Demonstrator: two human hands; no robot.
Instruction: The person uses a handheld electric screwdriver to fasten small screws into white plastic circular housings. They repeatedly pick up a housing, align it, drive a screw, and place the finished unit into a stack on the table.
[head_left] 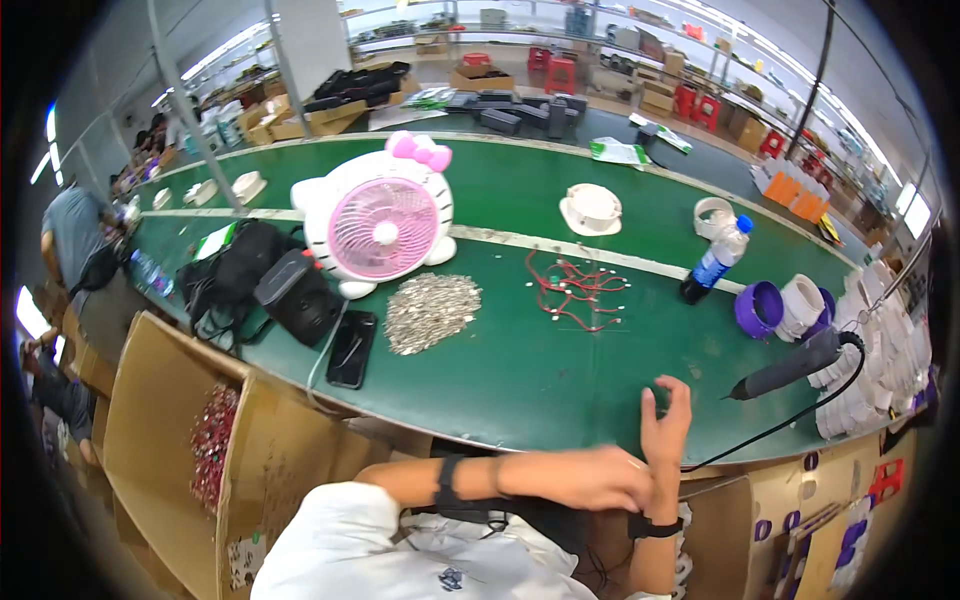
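Note:
My left hand [603,482] reaches across my body to my right wrist, just above the black wrist strap [655,527]. Its fingers are blurred and partly hidden, so I cannot tell what they grip. My right hand [667,425] is raised over the front edge of the green table, thumb and fingers apart, with nothing seen in it. To its right hangs a dark electric screwdriver [790,366] on a coiled black cord. Beyond my hands lie red wires with white connectors [575,290] and a heap of small metal pieces [432,312].
A pink-and-white cat-shaped fan [385,215] stands at left, near a black phone [352,350] and a black speaker [298,297]. At right are a bottle of dark drink [716,262], purple rings [759,309] and stacked white housings [868,350]. Cardboard boxes [165,425] flank me below.

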